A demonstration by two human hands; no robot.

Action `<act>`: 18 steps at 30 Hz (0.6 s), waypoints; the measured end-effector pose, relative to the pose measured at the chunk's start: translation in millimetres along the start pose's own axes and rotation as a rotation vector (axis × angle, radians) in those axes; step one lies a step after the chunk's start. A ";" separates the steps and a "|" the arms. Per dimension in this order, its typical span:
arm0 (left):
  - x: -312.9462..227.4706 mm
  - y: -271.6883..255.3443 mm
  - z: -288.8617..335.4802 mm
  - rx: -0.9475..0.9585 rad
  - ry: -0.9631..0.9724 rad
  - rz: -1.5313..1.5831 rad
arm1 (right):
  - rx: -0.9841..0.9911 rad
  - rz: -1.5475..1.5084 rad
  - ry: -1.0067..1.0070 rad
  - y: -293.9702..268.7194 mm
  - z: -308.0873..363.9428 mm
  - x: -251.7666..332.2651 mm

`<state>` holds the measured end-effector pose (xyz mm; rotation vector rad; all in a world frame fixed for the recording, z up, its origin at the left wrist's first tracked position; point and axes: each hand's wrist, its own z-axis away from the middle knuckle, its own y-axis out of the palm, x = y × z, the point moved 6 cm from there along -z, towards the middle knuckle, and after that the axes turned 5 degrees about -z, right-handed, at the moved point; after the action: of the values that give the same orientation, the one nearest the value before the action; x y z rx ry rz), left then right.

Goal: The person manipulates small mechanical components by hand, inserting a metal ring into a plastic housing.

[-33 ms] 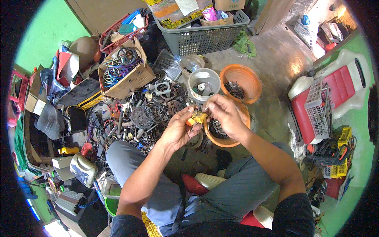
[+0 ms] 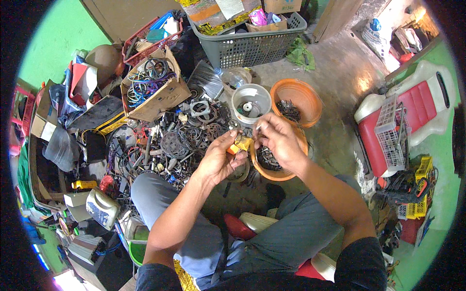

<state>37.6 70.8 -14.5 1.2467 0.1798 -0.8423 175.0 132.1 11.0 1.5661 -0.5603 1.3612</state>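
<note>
My left hand point(image 2: 221, 156) grips a small yellow block-like part point(image 2: 241, 144) between thumb and fingers; its exact kind is too small to make out. Close at its right, my right hand point(image 2: 277, 140) has thumb and fingertips pinched together, and whatever they hold is too small to name. Both hands hover above my crossed legs. Beneath the right hand stands an orange bowl point(image 2: 279, 175) with small dark metal pieces. A white bucket point(image 2: 241, 118) with a few small parts sits just beyond the hands.
Another orange bowl point(image 2: 310, 104) stands behind. A heap of greasy machine parts point(image 2: 174, 143) spreads to the left, below a cardboard box point(image 2: 162, 99) of cables. A grey plastic basket point(image 2: 233, 51) is at the back. On the right lies a red-and-white seat point(image 2: 420, 106) bearing a white wire-like basket point(image 2: 388, 140).
My right fingertips have shifted very slightly beside the yellow part. Everything else looks the same.
</note>
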 end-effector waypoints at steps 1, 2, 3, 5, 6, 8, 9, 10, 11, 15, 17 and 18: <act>-0.6 -3.9 -0.6 -0.029 0.021 0.007 | -0.046 -0.126 0.027 -7.7 -3.0 -0.1; -1.0 -8.8 -1.4 -0.059 0.042 0.014 | -0.091 -0.252 0.054 -15.5 -6.2 0.6; -1.7 -12.5 -1.6 -0.089 0.063 0.021 | -0.130 -0.225 0.055 -23.4 -8.9 6.0; -2.7 -14.4 -1.4 -0.094 0.067 0.037 | -0.178 -0.297 0.073 -36.4 -12.0 11.5; -4.2 -14.7 -0.9 -0.080 0.058 0.046 | -0.174 -0.354 0.104 -38.5 -13.7 11.8; -5.2 -9.3 1.3 -0.116 0.046 0.057 | -0.169 -0.467 0.165 -43.5 -15.3 10.9; -3.5 -9.5 0.2 -0.120 0.041 0.059 | -0.167 -0.523 0.196 -45.7 -15.0 10.8; -2.8 -11.2 -0.4 -0.123 0.036 0.062 | -0.170 -0.552 0.215 -45.9 -15.6 9.6; -2.8 -12.1 -0.5 -0.127 0.033 0.064 | -0.124 -0.585 0.205 -45.2 -16.7 10.8; -4.2 -8.1 0.2 -0.123 0.046 0.044 | -0.016 -0.655 0.180 -42.6 -17.1 14.0; -3.4 -8.0 -1.3 -0.091 0.051 0.053 | 0.026 -0.655 0.176 -40.7 -16.8 15.4; -2.9 -8.9 -2.0 -0.087 0.054 0.061 | 0.028 -0.643 0.171 -40.0 -16.4 16.9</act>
<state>30.4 73.2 -20.4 1.1883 0.2184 -0.7418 204.5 168.0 11.4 1.4568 0.0755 0.9887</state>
